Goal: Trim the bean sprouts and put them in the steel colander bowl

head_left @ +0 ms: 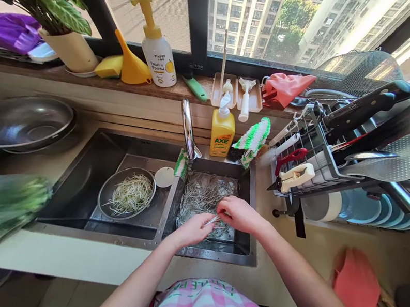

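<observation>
Bean sprouts [207, 201] heaped in the right sink basin [248, 223] are kept under the left hand [194, 230] and right hand [240, 214], both pinched on a thin pale strand [212, 221]; a steel bowl [104, 191] of sprouts is set in the left basin [77, 189].

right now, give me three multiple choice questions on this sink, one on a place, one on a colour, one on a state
1. Where is the steel bowl of bean sprouts in the steel double sink?
A. right basin
B. left basin
C. on the windowsill

2. What colour is the AXE bottle?
A. green
B. purple
C. yellow

3. How are the left hand and right hand?
A. bare
B. in rubber gloves
C. wrapped in a cloth

1 B: the bowl rests in the left basin, beside the divider.
2 C: its body shows yellow.
3 A: bare skin shows on both hands.
</observation>
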Available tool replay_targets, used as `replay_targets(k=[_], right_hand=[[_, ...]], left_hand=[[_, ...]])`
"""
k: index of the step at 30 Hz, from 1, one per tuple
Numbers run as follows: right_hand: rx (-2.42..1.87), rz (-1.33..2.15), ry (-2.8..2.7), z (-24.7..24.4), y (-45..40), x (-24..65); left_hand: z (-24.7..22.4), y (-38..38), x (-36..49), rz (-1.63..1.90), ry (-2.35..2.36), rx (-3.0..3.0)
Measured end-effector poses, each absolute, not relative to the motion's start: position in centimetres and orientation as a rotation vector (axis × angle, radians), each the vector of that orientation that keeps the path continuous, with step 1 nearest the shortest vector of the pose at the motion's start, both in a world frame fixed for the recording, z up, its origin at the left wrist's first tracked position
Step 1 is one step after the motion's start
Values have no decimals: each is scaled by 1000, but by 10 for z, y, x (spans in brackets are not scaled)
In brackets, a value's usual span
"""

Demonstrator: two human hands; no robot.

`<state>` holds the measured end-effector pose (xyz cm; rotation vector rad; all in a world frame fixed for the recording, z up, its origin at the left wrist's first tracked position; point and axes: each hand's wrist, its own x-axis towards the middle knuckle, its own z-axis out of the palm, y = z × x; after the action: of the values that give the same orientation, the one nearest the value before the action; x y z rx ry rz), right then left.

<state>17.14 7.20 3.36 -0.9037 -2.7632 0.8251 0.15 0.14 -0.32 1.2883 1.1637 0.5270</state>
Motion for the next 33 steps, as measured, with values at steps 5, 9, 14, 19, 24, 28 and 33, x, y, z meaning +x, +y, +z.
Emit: replay_targets(k=[5,9,14,19,24,28,33], right_hand=[[-913,814,-2800,31,70,168],[-1131,837,-2516,23,68,163],[-1235,1057,-1989,17,64,168],[-1002,1048,-2242,26,55,175],[-1006,732,-2526,31,53,172],[-929,558,-2654,34,55,172],[-884,656,-2624,38,51,170]], left_hand=[[3,5,5,561,1179,1389],[4,4,7,519,1130,1163],[2,2,2,593,1046,787],[2,4,-3,652,934,581],[4,5,0,634,885,516],[6,4,1,612,861,444],[7,3,3,639,864,466]])
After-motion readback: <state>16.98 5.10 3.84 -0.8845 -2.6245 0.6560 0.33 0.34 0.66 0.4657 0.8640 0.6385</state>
